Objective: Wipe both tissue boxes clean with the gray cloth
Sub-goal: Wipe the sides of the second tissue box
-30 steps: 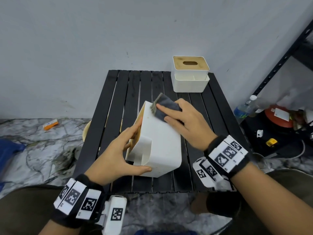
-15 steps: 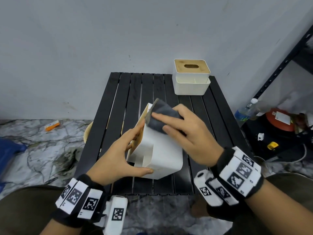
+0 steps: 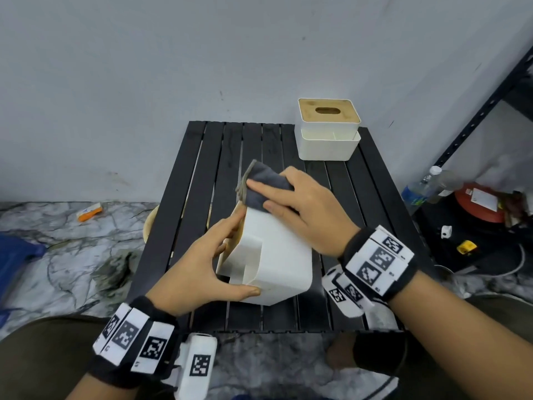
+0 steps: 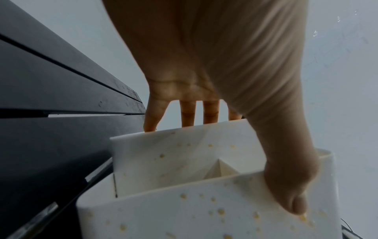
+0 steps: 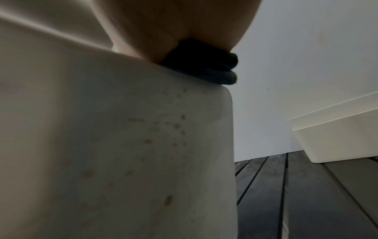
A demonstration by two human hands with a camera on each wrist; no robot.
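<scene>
- Near tissue box (image 3: 277, 255) lies tipped on its side on the black slatted table (image 3: 184, 215), wooden lid facing left, white wall up.
- Left hand (image 3: 199, 267) braces it: thumb hooked on the near lower edge, fingers laid fairly straight against the lid side. A steadying hold, not a tight clamp.
- Right hand (image 3: 302, 206) presses the folded gray cloth (image 3: 264, 183) flat under extended fingers, at the far upper edge of the box.
- Right wrist view shows yellowish specks (image 5: 175, 127) scattered down the wall below the cloth; left wrist view shows more on the stepped front face.
- Judgement: draw the cloth toward the body in overlapping strokes, firm pressure, so the specks come off rather than smear.
- Keep the left hand's brace against the push, or the box likely slides on the slats.
- Second tissue box (image 3: 328, 131) stands upright at the far right of the table, well apart, untouched.
</scene>
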